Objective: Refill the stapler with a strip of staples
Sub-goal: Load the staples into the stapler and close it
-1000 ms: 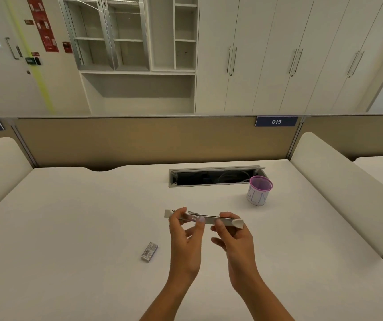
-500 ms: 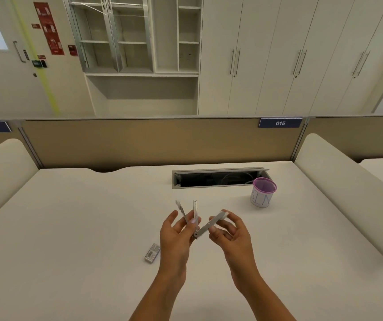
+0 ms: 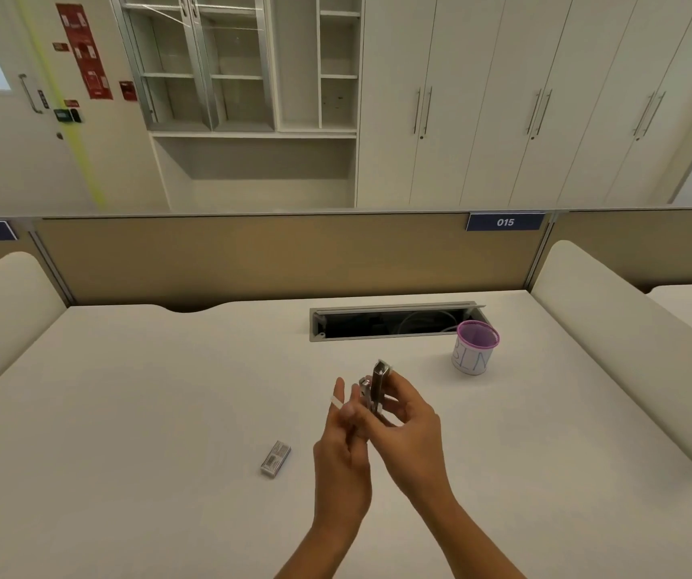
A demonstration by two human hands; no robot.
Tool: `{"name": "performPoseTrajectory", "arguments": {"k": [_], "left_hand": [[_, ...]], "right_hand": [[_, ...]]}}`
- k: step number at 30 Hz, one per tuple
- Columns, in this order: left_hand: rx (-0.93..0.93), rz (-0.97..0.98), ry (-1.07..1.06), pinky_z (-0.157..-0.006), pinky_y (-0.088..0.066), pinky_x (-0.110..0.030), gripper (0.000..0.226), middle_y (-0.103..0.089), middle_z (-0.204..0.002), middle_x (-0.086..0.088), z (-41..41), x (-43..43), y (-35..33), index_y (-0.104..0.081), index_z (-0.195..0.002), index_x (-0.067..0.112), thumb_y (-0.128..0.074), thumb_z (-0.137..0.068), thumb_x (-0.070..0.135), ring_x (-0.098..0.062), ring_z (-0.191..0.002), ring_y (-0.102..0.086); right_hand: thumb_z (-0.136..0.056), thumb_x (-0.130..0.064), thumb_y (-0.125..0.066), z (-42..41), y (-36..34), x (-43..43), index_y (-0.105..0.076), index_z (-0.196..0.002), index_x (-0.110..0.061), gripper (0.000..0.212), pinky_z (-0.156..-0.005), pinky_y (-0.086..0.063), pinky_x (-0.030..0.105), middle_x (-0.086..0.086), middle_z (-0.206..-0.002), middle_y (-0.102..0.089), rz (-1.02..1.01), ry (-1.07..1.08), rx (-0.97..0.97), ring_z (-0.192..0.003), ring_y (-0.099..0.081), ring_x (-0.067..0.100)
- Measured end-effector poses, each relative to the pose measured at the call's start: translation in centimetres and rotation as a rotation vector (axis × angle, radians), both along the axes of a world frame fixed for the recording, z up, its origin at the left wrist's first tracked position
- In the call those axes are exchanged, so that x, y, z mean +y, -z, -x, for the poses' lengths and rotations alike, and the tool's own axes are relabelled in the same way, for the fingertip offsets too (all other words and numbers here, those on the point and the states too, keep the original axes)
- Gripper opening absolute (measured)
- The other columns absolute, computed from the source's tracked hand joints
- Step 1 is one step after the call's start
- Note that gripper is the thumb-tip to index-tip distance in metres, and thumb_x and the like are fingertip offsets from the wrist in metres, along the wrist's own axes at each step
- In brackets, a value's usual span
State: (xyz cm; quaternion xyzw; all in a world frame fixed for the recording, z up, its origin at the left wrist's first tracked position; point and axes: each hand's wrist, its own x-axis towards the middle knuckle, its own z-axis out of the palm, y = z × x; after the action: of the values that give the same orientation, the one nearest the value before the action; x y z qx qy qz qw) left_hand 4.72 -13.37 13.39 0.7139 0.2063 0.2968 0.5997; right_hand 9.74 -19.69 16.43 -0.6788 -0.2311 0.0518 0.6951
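A slim grey-and-white stapler (image 3: 377, 384) is held above the white desk (image 3: 127, 411), its parts folded close together and pointing up and away from me. My right hand (image 3: 409, 428) grips it from the right, fingers wrapped along its body. My left hand (image 3: 342, 436) touches its lower left side with the fingertips; a white end piece shows by the left index finger. A small grey box of staples (image 3: 275, 459) lies flat on the desk to the left of my hands. No loose staple strip is visible.
A white cup with a purple rim (image 3: 476, 347) stands at the right rear of the desk. Behind it an open cable slot (image 3: 390, 323) is cut into the desk. Tan partitions and padded side dividers (image 3: 612, 328) border the desk.
The stapler, stretched out flat a second ago, has been folded up through a V shape into a nearly closed upright bundle. Both hands moved closer together.
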Motion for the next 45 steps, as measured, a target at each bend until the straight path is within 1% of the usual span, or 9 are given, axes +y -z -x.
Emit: {"name": "performPoseTrajectory", "arguments": {"k": [5,9,15,19,23,26,31,39,45], "left_hand": [[0.017,0.015,-0.008,-0.098,-0.051,-0.037,0.042,-0.066,-0.124,-0.002,0.1,0.4,0.6,-0.045,-0.139,0.017,-0.047,-0.096,0.016,-0.015,-0.113,-0.063],[0.035,-0.07,0.004,-0.092,-0.053,-0.032,0.049,-0.069,-0.12,0.001,0.0,0.9,0.6,-0.035,-0.145,0.024,-0.047,-0.098,0.017,-0.01,-0.108,-0.065],[0.009,-0.109,0.014,-0.078,-0.057,-0.019,0.038,-0.07,-0.1,0.028,-0.7,1.6,0.9,-0.053,-0.133,0.016,-0.05,-0.096,0.018,0.002,-0.092,-0.068],[0.003,-0.085,0.028,-0.074,-0.054,-0.014,0.03,-0.071,-0.098,0.025,-1.0,1.8,0.9,-0.061,-0.122,0.027,-0.053,-0.095,0.017,-0.002,-0.09,-0.07],[-0.015,-0.106,0.081,-0.078,-0.055,-0.015,0.036,-0.072,-0.1,0.024,-1.0,1.6,0.9,-0.055,-0.13,0.032,-0.049,-0.094,0.03,-0.001,-0.093,-0.069],[-0.008,-0.121,0.101,-0.08,-0.055,-0.016,0.042,-0.071,-0.105,0.02,-1.2,1.3,1.5,-0.051,-0.134,0.028,-0.047,-0.093,0.035,0.001,-0.093,-0.068],[0.022,-0.133,0.103,-0.091,-0.054,-0.027,0.038,-0.071,-0.112,0.009,-1.6,2.0,2.5,-0.053,-0.134,0.02,-0.047,-0.097,0.018,-0.001,-0.101,-0.066],[0.121,-0.127,0.237,-0.103,-0.037,-0.016,0.061,-0.052,-0.139,0.01,-1.9,3.0,3.4,-0.028,-0.147,0.031,-0.054,-0.093,0.027,-0.008,-0.128,-0.049],[0.461,-0.323,0.267,-0.12,-0.004,-0.044,0.078,0.003,-0.16,0.012,-1.1,6.6,6.9,0.006,-0.145,0.044,-0.039,-0.084,0.064,-0.012,-0.147,-0.002]], "right_hand": [[-0.062,-0.048,-0.084,0.3,-0.3,0.2,-0.053,-0.103,-0.058,0.052,-0.075,-0.049,0.003,-0.038,-0.099,-0.064,0.101,0.006,-0.148,-0.1,-0.062,-0.01],[-0.077,-0.031,-0.079,0.1,-0.2,0.4,-0.054,-0.1,-0.056,0.042,-0.072,-0.048,0.002,-0.035,-0.098,-0.065,0.12,0.057,-0.212,-0.097,-0.063,-0.009],[-0.089,-0.028,-0.067,-0.2,0.9,1.0,-0.051,-0.119,-0.029,0.035,-0.071,-0.041,-0.004,-0.036,-0.097,-0.056,0.269,0.094,-0.331,-0.088,-0.056,-0.025],[-0.092,-0.025,-0.063,-0.4,1.3,1.3,-0.052,-0.126,-0.015,0.037,-0.068,-0.04,-0.006,-0.029,-0.093,-0.057,0.329,0.109,-0.381,-0.076,-0.058,-0.023],[-0.096,-0.024,-0.053,-0.7,1.7,1.4,-0.059,-0.115,-0.011,0.024,-0.063,-0.049,0.002,-0.014,-0.085,-0.066,0.32,0.154,-0.436,-0.066,-0.066,0.0],[-0.096,-0.018,-0.053,-1.3,2.5,1.3,-0.063,-0.107,-0.009,0.017,-0.056,-0.049,0.006,-0.012,-0.075,-0.064,0.314,0.19,-0.458,-0.056,-0.06,-0.003],[-0.093,-0.019,-0.062,-2.1,3.7,1.3,-0.059,-0.112,-0.031,0.023,-0.07,-0.051,0.005,-0.028,-0.087,-0.064,0.266,0.152,-0.349,-0.076,-0.065,-0.012],[-0.091,-0.025,-0.065,-3.1,4.6,1.9,-0.055,-0.111,-0.042,0.027,-0.07,-0.048,0.002,-0.041,-0.086,-0.065,0.252,0.087,-0.21,-0.083,-0.064,-0.017],[-0.09,-0.036,-0.064,-4.9,6.4,2.5,-0.055,-0.129,-0.024,0.042,-0.064,-0.041,-0.002,-0.02,-0.096,-0.063,0.464,0.1,-0.134,-0.073,-0.059,-0.008]]}}
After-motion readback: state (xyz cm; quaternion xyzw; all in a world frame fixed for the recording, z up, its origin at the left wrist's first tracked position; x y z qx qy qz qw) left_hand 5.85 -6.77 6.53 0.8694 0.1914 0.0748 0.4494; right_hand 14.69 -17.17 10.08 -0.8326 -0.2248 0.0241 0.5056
